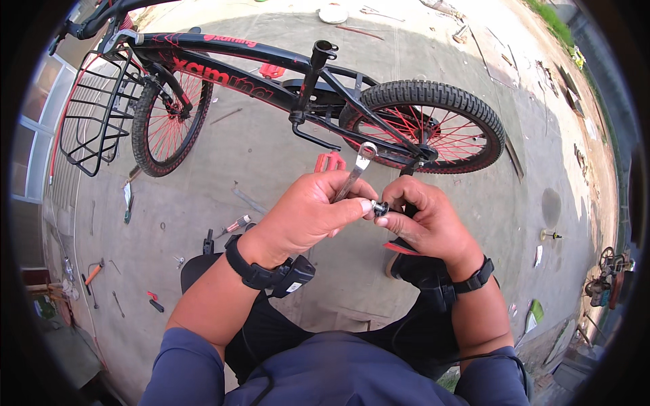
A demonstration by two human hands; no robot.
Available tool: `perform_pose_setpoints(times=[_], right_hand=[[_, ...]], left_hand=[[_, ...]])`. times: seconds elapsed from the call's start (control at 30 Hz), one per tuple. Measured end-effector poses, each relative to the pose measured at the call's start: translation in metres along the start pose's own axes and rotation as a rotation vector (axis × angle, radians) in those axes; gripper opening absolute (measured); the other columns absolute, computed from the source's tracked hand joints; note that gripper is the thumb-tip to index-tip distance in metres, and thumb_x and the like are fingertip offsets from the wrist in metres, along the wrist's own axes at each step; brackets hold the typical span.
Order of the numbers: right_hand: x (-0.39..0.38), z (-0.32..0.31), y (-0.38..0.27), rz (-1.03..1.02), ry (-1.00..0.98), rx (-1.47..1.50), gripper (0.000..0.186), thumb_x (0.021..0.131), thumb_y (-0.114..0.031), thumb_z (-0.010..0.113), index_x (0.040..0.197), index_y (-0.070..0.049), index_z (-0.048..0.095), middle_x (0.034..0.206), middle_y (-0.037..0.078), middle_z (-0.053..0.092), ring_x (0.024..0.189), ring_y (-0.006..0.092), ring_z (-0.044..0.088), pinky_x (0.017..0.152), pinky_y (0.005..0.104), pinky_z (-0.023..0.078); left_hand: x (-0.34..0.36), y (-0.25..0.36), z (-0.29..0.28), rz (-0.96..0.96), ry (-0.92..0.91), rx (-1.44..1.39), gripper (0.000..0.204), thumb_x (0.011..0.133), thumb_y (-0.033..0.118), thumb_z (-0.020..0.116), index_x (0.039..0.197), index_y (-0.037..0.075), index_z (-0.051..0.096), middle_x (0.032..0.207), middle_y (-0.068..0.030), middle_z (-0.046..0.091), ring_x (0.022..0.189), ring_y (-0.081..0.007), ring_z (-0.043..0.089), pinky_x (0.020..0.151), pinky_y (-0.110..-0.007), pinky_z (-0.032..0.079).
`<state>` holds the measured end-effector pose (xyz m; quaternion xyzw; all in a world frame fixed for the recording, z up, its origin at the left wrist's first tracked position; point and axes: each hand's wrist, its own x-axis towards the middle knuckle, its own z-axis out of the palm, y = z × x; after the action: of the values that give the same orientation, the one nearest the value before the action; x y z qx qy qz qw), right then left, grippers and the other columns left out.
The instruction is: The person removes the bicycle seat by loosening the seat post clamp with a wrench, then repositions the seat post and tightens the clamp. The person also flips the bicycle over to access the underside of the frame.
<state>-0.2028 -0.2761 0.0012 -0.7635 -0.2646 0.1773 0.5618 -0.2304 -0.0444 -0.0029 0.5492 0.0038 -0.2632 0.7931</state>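
Observation:
My left hand is closed around a steel wrench, its ring end pointing up and away. Between the left thumb and fingertips is the silver end of a small bolt-like metal part. The fingers of my right hand pinch the dark end of that same part, so the two hands meet at it. Just beyond them stands a black and red bicycle, with its red pedal close to the left knuckles. Under the right hand shows a dark piece with a red edge, partly hidden.
The bicycle's rear wheel is ahead to the right, its wire basket at far left. Left on the concrete floor lie a screwdriver, an orange-handled tool and several small tools. A small machine stands at the right edge.

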Motion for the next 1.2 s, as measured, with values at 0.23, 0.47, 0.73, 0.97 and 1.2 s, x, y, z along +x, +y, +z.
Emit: perform_pose_setpoints(times=[0.23, 0.47, 0.73, 0.97, 1.2], right_hand=[[0.015, 0.0, 0.003, -0.092, 0.009, -0.183, 0.023, 0.08, -0.01, 0.082, 0.088, -0.004, 0.062, 0.074, 0.009, 0.06, 0.065, 0.0252, 0.056, 0.06, 0.0357, 0.045], [0.019, 0.001, 0.014, -0.165, 0.01, -0.371, 0.024, 0.08, -0.014, 0.082, 0.088, -0.007, 0.06, 0.075, 0.007, 0.06, 0.07, 0.0285, 0.057, 0.069, 0.038, 0.043], [0.015, 0.002, 0.013, -0.126, 0.008, -0.364, 0.02, 0.078, -0.006, 0.079, 0.086, -0.006, 0.06, 0.078, 0.009, 0.062, 0.075, 0.0323, 0.061, 0.074, 0.0401, 0.045], [0.014, 0.012, 0.023, 0.097, 0.025, -0.102, 0.022, 0.085, -0.002, 0.078, 0.089, -0.002, 0.057, 0.076, 0.0, 0.052, 0.071, 0.0109, 0.048, 0.063, 0.028, 0.042], [0.011, 0.01, 0.034, 0.093, 0.023, -0.016, 0.02, 0.088, -0.002, 0.075, 0.094, -0.003, 0.056, 0.085, -0.004, 0.051, 0.079, 0.0082, 0.043, 0.072, 0.0237, 0.038]], left_hand=[[0.005, -0.005, -0.01, -0.01, 0.014, 0.106, 0.012, 0.098, 0.009, 0.062, 0.107, 0.002, 0.068, 0.093, -0.0046, 0.069, 0.06, -0.0026, 0.046, 0.056, -0.019, 0.038], [0.008, -0.01, -0.014, -0.057, 0.102, 0.196, 0.018, 0.099, 0.022, 0.066, 0.097, 0.005, 0.071, 0.078, 0.0054, 0.063, 0.06, -0.001, 0.045, 0.054, -0.02, 0.038], [0.015, -0.018, -0.015, -0.056, 0.064, 0.186, 0.019, 0.097, 0.023, 0.068, 0.095, 0.004, 0.07, 0.078, 0.0041, 0.062, 0.063, -0.0026, 0.048, 0.055, -0.023, 0.039], [0.014, -0.016, -0.016, 0.141, 0.057, 0.335, 0.014, 0.092, 0.013, 0.067, 0.102, 0.003, 0.07, 0.081, 0.0031, 0.064, 0.074, -0.0072, 0.058, 0.067, -0.028, 0.048], [0.018, -0.019, -0.013, 0.211, 0.049, 0.31, 0.018, 0.086, 0.011, 0.07, 0.097, -0.003, 0.066, 0.084, -0.0055, 0.066, 0.075, -0.0109, 0.057, 0.069, -0.03, 0.047]])
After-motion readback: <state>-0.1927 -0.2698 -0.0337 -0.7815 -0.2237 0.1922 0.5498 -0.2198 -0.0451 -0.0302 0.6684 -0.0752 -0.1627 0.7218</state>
